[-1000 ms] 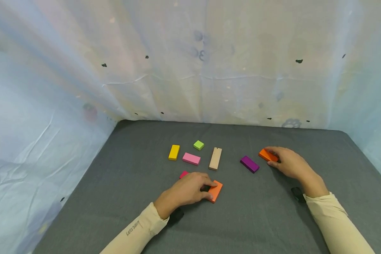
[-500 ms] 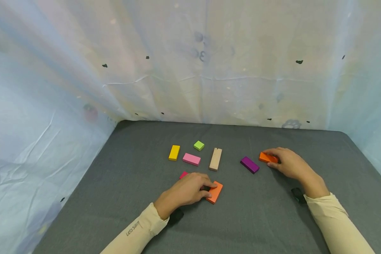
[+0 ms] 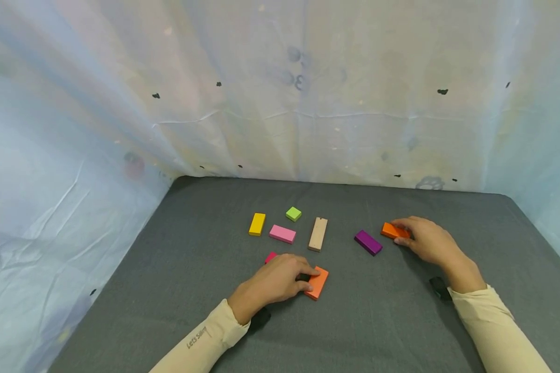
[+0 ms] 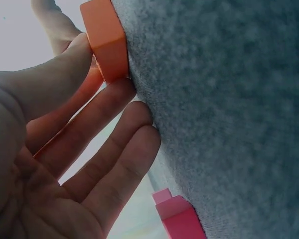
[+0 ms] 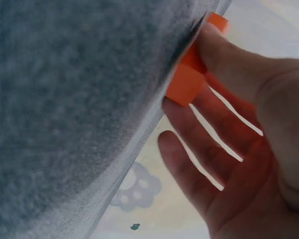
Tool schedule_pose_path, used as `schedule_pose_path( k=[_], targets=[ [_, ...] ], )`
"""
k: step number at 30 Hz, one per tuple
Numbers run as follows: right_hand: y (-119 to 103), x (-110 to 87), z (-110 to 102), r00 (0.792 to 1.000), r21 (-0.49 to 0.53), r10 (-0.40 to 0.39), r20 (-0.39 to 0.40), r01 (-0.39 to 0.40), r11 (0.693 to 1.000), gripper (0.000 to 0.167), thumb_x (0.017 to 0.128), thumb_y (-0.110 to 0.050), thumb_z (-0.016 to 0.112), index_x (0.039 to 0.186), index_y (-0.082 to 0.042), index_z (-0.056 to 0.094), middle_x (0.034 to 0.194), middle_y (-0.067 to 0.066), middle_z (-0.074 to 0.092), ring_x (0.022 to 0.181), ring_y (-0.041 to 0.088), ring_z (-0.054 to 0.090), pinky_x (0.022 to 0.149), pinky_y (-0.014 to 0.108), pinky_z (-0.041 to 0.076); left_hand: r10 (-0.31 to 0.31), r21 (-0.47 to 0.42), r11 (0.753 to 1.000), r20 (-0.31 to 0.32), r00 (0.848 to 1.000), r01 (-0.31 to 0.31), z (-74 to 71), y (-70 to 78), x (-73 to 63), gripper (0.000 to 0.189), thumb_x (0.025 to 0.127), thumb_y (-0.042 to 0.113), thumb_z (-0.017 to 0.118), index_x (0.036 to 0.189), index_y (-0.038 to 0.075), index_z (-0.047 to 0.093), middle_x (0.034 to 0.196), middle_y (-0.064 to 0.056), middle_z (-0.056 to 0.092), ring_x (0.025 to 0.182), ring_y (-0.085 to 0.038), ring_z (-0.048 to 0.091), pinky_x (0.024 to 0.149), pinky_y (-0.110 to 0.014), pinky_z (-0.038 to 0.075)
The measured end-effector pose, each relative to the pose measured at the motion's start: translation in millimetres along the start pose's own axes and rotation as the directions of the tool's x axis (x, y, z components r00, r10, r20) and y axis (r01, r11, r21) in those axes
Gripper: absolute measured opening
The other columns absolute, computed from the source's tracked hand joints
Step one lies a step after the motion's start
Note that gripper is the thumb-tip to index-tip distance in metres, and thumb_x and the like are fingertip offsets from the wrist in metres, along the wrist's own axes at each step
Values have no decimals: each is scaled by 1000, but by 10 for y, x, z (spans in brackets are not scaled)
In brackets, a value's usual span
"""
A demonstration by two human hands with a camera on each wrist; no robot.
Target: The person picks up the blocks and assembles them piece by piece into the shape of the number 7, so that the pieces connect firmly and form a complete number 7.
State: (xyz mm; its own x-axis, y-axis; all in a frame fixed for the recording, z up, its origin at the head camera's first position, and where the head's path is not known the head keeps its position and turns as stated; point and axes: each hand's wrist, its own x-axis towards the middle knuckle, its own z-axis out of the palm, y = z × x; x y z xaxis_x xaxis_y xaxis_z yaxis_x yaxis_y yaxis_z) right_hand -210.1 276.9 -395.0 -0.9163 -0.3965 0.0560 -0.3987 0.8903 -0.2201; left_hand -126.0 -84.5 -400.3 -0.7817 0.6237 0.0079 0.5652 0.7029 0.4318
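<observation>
Near the middle of the table, my left hand pinches an orange block between thumb and fingers; the left wrist view shows the thumb against one side of this orange block. Farther right, my right hand holds a second orange block the same way, and its end shows in the right wrist view. Both blocks lie at the cloth. A red-pink block is mostly hidden behind my left hand. Just left of the right-hand block lies a purple block.
Several blocks lie flat beyond my left hand: yellow, pink, small green and plain wood. Grey cloth covers the table. Pale printed curtains hang behind it and at both sides.
The right-hand orange block has turned slightly and shifted a little toward me between the first frame and now. My left hand and its block have hardly moved.
</observation>
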Motion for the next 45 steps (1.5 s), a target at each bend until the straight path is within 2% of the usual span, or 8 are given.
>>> schedule_pose_path(
  k=[5,12,20,27,35,41,45],
  targets=[
    [-16,-12,-37,999,-13,-6,-35,6,1000,43,91,-18,72,130,-4,64,120,20,67,104,37,64,87,58,50,3,17,1000,-12,1000,-3,9,31,1,32,89,24,76,121,20,74,114,6,73,105,-10,67,93,-26,52],
    [-8,-27,-84,997,-21,-24,-71,22,1000,43,90,-15,73,131,-4,63,122,21,66,106,38,63,89,59,49,-13,39,999,6,1000,12,17,71,24,33,90,28,74,123,23,73,116,8,72,105,-8,67,93,-25,52],
    [-52,67,-179,996,-23,-36,-85,34,999,43,90,-18,73,130,-5,64,119,20,68,103,36,64,87,58,51,-32,48,998,14,999,31,21,76,35,34,90,30,74,123,24,73,115,9,72,104,-7,66,92,-24,52],
    [-35,208,-151,992,20,-98,-73,100,995,41,92,-18,72,130,-6,65,118,18,68,105,35,64,89,57,50,-47,48,998,5,999,47,37,60,25,34,89,30,75,123,24,73,116,8,72,106,-8,67,92,-25,53],
    [-59,318,12,973,64,-191,-132,201,978,41,91,-16,73,130,-9,65,121,15,67,111,34,61,93,57,49,-55,50,997,3,998,55,62,41,1,34,89,31,75,122,24,73,115,8,73,104,-8,67,91,-26,53],
    [-106,342,112,942,75,-255,-218,277,958,43,88,-14,76,129,-10,66,119,13,67,107,31,62,89,55,51,-41,47,998,-10,999,41,44,39,1,35,89,30,75,123,23,72,115,7,73,105,-9,67,93,-26,53],
    [-127,359,140,928,92,-281,-244,311,946,44,87,-13,76,129,-10,65,119,13,67,106,30,63,88,54,52,-39,50,998,-15,999,40,27,30,-7,34,89,30,75,122,22,73,114,7,73,105,-9,67,92,-26,53]
  ],
)
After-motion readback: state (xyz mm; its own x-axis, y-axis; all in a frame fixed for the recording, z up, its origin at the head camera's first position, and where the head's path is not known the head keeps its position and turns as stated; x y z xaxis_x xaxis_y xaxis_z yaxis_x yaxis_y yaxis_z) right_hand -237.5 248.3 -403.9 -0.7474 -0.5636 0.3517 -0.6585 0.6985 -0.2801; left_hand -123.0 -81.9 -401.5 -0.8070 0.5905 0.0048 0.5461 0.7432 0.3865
